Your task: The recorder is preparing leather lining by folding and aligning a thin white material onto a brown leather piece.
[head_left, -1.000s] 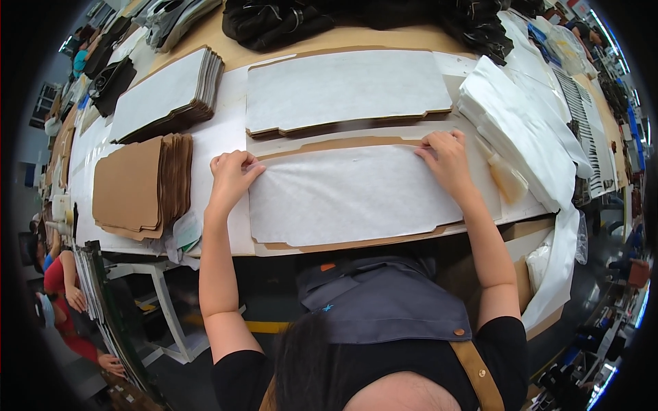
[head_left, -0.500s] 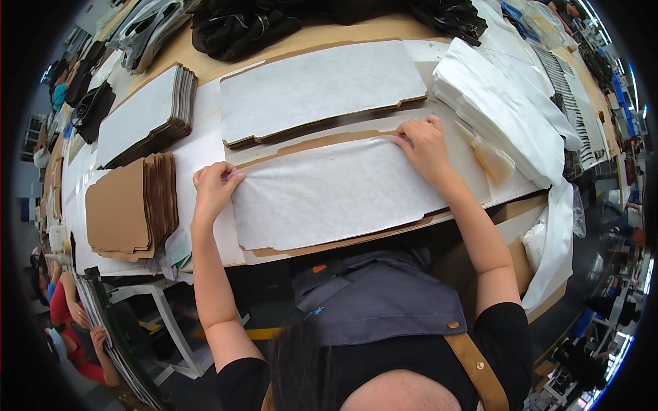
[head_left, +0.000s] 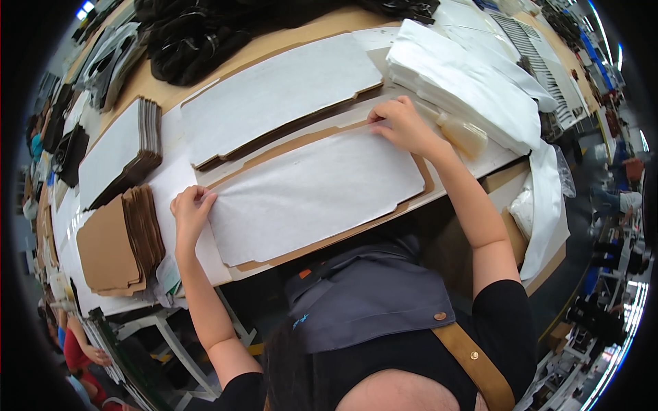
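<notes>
As left grip (head_left: pixel 192 209) and right grip (head_left: pixel 403 125) pinch it, the white sheet (head_left: pixel 308 195) between seems light, limp. Hold near corners.

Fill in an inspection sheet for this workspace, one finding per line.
Surface: table, tan at the far side, pale sheeting nearer.
Job's things: white sheet over a brown board, creased near its far left corner.
Clutter: brown board stack and white-topped stack at left; long white-topped stack ahead; folded white material at right; dark fabric at the far side.
Hands: left hand pinches the sheet's far left corner; right hand at its far edge, grip unclear.
Cables: nothing seen.
Surroundings: person in red, lower left.
</notes>
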{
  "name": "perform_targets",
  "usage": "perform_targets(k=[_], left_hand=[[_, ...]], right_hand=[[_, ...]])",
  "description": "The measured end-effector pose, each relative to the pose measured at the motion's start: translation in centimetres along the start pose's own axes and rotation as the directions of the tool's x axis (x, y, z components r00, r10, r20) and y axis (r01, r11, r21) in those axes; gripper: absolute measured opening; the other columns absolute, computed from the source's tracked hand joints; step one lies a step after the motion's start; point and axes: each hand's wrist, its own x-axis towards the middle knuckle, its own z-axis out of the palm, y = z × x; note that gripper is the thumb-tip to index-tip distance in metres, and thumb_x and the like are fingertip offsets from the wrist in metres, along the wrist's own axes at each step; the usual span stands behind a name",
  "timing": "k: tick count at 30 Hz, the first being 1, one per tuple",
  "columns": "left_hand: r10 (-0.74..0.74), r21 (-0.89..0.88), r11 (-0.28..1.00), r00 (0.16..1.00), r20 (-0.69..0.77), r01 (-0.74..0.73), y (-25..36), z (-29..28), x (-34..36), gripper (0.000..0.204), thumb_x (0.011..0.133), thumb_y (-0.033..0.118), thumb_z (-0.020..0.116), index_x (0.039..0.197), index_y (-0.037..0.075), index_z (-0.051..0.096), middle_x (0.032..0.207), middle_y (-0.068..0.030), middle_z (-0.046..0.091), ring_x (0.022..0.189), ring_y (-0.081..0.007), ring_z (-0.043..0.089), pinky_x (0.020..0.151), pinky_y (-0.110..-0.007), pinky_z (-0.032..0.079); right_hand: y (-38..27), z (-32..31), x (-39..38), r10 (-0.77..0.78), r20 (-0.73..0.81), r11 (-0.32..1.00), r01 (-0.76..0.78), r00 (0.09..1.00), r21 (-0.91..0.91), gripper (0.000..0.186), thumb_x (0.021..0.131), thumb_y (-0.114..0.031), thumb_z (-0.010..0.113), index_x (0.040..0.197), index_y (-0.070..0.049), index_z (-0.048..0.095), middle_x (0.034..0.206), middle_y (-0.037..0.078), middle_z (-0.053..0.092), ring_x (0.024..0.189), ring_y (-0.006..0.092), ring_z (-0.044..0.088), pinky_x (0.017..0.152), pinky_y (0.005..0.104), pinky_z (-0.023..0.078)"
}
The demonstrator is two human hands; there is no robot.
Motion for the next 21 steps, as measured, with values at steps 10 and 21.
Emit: perform_targets(k=[10, 21], left_hand=[[-0.042, -0.037, 0.998, 0.999, 0.022, 0.043, -0.06, 0.02, -0.06, 0.023, 0.084, 0.026, 0.075, 0.089, 0.005, 0.07, 0.086, -0.0075, 0.07, 0.088, -0.024, 0.061, 0.096, -0.04, 0.036], [-0.018, -0.035, 0.999, 1.0, 0.011, 0.018, -0.41, 0.2, -0.11, 0.022, 0.085, 0.028, 0.075, 0.088, 0.007, 0.069, 0.086, -0.0046, 0.07, 0.088, -0.0225, 0.061, 0.095, -0.04, 0.036]], right_hand=[[0.74, -1.16, -0.53, 0.091, 0.075, 0.994, -0.095, 0.993, 0.049, 0.01, 0.084, -0.013, 0.074, 0.088, -0.005, 0.068, 0.086, 0.008, 0.071, 0.086, 0.0241, 0.062, 0.1, 0.0353, 0.034], [0.54, -0.59, -0.74, 0.066, 0.002, 0.997, -0.066, 0.998, 0.027, 0.012, 0.085, -0.012, 0.074, 0.087, -0.004, 0.065, 0.083, 0.008, 0.069, 0.08, 0.0228, 0.06, 0.097, 0.0339, 0.037]])
